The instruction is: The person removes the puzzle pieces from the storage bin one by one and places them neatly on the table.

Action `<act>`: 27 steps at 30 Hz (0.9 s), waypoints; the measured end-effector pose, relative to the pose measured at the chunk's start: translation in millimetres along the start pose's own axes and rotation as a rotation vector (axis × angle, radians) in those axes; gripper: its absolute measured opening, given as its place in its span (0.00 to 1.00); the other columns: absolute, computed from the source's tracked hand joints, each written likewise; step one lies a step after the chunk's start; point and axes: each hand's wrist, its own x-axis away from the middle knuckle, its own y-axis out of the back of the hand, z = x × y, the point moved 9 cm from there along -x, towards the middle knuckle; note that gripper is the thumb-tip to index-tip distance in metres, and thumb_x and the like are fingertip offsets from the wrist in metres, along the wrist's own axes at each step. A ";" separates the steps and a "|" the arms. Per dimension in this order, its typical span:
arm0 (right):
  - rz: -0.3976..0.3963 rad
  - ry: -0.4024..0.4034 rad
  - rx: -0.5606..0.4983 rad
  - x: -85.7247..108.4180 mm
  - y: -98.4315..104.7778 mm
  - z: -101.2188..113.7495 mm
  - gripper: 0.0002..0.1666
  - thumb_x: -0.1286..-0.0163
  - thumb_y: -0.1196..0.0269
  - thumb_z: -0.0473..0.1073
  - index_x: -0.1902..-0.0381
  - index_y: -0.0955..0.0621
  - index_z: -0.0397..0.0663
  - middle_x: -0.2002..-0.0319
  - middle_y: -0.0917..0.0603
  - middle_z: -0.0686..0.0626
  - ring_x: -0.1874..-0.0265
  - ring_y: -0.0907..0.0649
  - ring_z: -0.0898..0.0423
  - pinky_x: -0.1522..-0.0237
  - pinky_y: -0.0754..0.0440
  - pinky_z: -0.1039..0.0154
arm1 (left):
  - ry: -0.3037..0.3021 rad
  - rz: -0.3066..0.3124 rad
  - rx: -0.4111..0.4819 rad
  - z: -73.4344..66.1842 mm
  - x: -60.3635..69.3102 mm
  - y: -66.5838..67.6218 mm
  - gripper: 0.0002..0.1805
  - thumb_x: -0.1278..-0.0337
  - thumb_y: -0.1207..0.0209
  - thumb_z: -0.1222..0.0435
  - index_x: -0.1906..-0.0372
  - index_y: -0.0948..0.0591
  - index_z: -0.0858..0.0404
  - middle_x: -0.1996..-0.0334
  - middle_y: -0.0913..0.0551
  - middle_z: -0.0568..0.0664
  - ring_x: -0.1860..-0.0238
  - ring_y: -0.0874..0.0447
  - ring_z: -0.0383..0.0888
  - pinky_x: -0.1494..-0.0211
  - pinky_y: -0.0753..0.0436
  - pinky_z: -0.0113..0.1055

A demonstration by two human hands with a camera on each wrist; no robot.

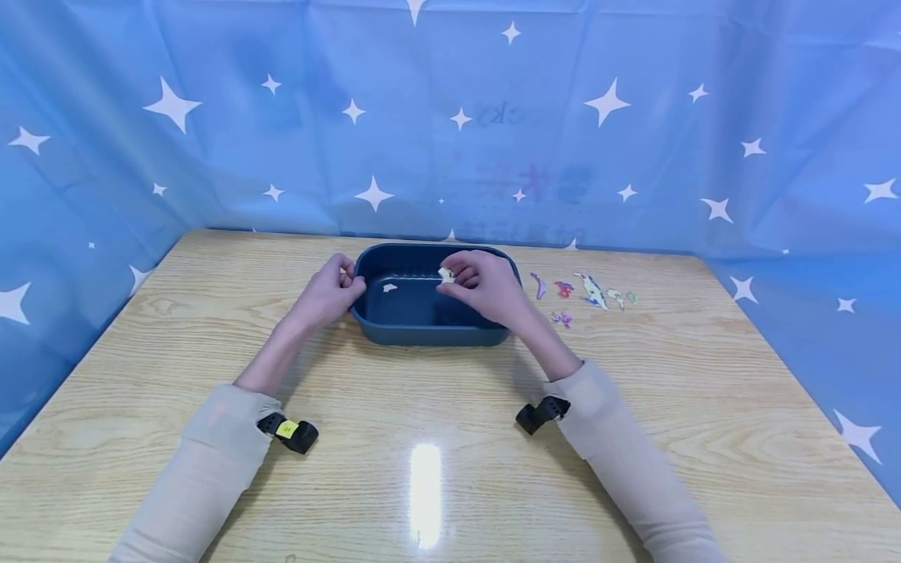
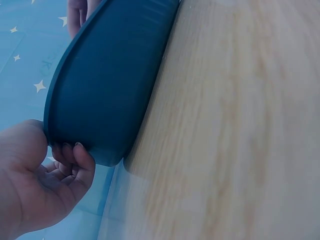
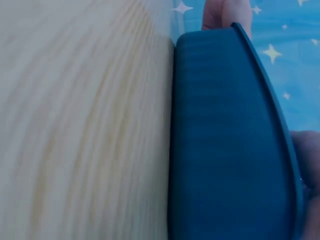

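Note:
A dark blue rectangular plastic bin [image 1: 435, 336] stands on the wooden table. My left hand [image 1: 329, 291] grips its left rim, thumb at the edge and fingers curled against the outer side in the left wrist view. Over the bin's opening, my right hand [image 1: 487, 288] pinches a small whitish flat piece [image 1: 446, 274] with dark marks between thumb and fingers. Another small white piece [image 1: 389, 288] lies on the bin floor. In the right wrist view the bin's wall [image 3: 225, 135] hides most of the right hand and the piece it holds.
Right of the bin lie several small flat cut-outs: a purple strip [image 1: 539, 286], a red one [image 1: 564, 289], a longer white-and-blue one [image 1: 593, 290], a small pale one [image 1: 615, 297], a green one [image 1: 632, 298] and a purple one [image 1: 561, 319]. A blue star-patterned curtain [image 1: 415, 156] hangs behind the table.

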 end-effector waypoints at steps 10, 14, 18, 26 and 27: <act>0.001 -0.133 0.002 27.8 52.1 -21.5 0.22 0.33 0.29 0.44 0.45 0.18 0.39 0.59 0.15 0.44 0.62 0.16 0.52 0.54 0.17 0.55 | 0.000 0.004 0.001 0.2 -0.2 0.3 0.10 0.28 0.51 0.65 0.51 0.35 0.67 0.70 0.31 0.52 0.72 0.26 0.49 0.66 0.21 0.36; 0.001 -0.169 0.043 43.5 76.7 -37.2 0.23 0.34 0.29 0.45 0.45 0.18 0.40 0.58 0.15 0.44 0.59 0.16 0.51 0.53 0.16 0.55 | -0.002 0.004 -0.002 -0.7 -0.9 0.0 0.10 0.28 0.51 0.65 0.52 0.35 0.67 0.70 0.31 0.52 0.72 0.26 0.48 0.66 0.21 0.36; -0.008 -0.191 0.081 59.6 97.9 -50.7 0.21 0.33 0.29 0.45 0.46 0.17 0.40 0.59 0.15 0.43 0.60 0.16 0.50 0.54 0.17 0.61 | -0.002 0.008 -0.006 -0.1 -1.7 -0.4 0.09 0.28 0.51 0.65 0.52 0.35 0.66 0.70 0.31 0.52 0.72 0.26 0.48 0.66 0.21 0.36; 0.045 -0.204 0.210 81.3 112.2 -74.6 0.18 0.36 0.27 0.41 0.51 0.16 0.38 0.64 0.14 0.45 0.64 0.13 0.49 0.62 0.18 0.61 | -0.003 0.007 -0.005 0.2 -1.4 0.2 0.09 0.28 0.51 0.65 0.51 0.35 0.66 0.70 0.31 0.52 0.71 0.25 0.49 0.65 0.20 0.37; 0.062 -0.217 0.219 84.1 112.8 -78.1 0.18 0.36 0.28 0.41 0.51 0.16 0.38 0.64 0.14 0.45 0.64 0.13 0.49 0.61 0.17 0.59 | -0.003 0.005 -0.007 0.1 -1.4 0.3 0.09 0.28 0.51 0.65 0.52 0.35 0.66 0.70 0.31 0.52 0.71 0.25 0.49 0.65 0.20 0.37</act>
